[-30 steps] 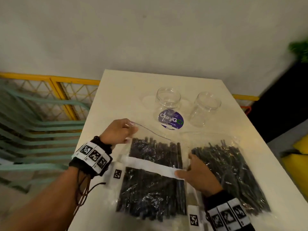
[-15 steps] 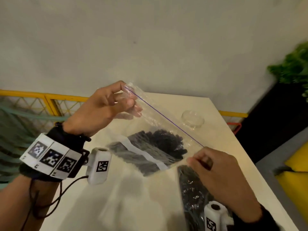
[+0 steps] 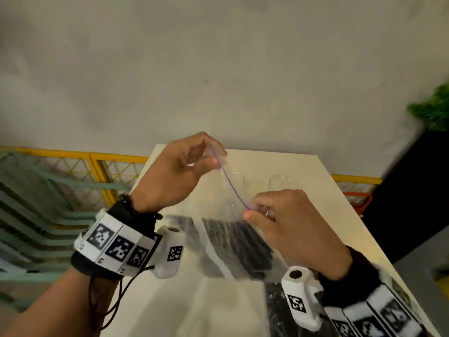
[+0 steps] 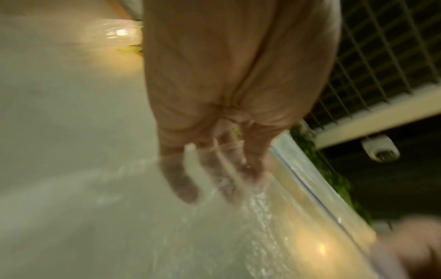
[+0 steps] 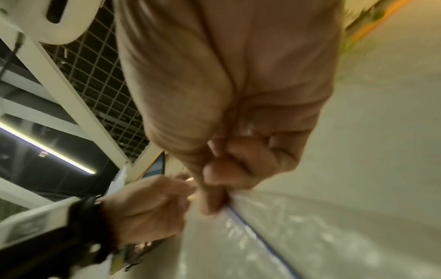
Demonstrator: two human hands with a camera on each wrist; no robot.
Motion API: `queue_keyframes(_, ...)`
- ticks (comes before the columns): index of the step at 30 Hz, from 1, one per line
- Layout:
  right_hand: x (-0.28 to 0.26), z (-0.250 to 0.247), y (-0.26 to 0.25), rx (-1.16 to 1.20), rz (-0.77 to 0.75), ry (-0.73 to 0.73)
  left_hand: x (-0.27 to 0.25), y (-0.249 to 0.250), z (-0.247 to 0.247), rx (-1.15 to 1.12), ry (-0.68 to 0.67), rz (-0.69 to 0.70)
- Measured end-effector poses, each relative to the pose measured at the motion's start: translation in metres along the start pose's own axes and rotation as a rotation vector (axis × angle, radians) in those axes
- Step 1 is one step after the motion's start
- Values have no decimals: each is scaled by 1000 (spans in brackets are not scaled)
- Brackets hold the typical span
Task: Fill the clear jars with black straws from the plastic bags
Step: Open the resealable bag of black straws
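Note:
I hold a clear zip bag [image 3: 226, 215] of black straws [image 3: 240, 244] up off the white table [image 3: 315, 171]. My left hand [image 3: 194, 161] pinches the bag's top edge at its upper left, near the purple zip line [image 3: 230, 184]. My right hand [image 3: 260, 212] pinches the same zip edge lower right. The wrist views show the pinches close up: left hand [image 4: 214, 166], right hand [image 5: 212, 192], zip line [image 5: 257, 232]. Two clear jars [image 3: 237, 177] [image 3: 280, 182] stand behind the bag, partly hidden. A second bag of straws [image 3: 277, 307] lies on the table under my right wrist.
A yellow mesh railing [image 3: 97, 166] and stacked green chairs [image 3: 36, 215] stand left of the table. A dark planter with a green plant [image 3: 432, 110] is at the right. A grey wall rises behind the table.
The bag came off the table and now hangs between both hands. My hands have drawn closer together along the zip edge, the right one sliding up toward the left.

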State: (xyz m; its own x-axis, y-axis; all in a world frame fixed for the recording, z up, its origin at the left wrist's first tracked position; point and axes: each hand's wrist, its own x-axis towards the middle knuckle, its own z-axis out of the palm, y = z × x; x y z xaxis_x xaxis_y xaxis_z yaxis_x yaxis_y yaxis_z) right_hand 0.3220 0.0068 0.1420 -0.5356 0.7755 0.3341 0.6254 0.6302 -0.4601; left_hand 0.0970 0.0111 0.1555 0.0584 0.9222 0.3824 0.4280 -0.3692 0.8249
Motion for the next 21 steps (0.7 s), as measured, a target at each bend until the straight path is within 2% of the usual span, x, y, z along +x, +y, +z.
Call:
queue_keyframes(2, 6, 2, -6, 112, 20, 11, -3, 2, 5, 277, 325, -20)
queue_keyframes(3, 9, 2, -7, 172, 48, 17, -11, 8, 9, 343, 439, -45)
queue_keyframes(4, 12, 2, -7, 226, 73, 30, -21, 10, 14, 343, 459, -99)
queue_keyframes(5, 15, 2, -9, 263, 93, 44, -32, 11, 20, 283, 389, -179)
queue_keyframes(7, 16, 6, -14, 299, 87, 36, -49, 16, 34, 13, 180, -339)
queue_keyframes(8, 15, 9, -19, 300, 63, 16, -55, 15, 39, -112, 139, -380)
queue_keyframes(12, 9, 15, -28, 334, 48, -116, -55, 4, 36, -257, 244, -409)
queue_keyframes(17, 10, 21, -17, 440, 114, -124, -54, 5, 25, -396, 189, -391)
queue_keyframes(21, 7, 17, -18, 637, 129, -168, -49, 7, 26, -577, 158, -380)
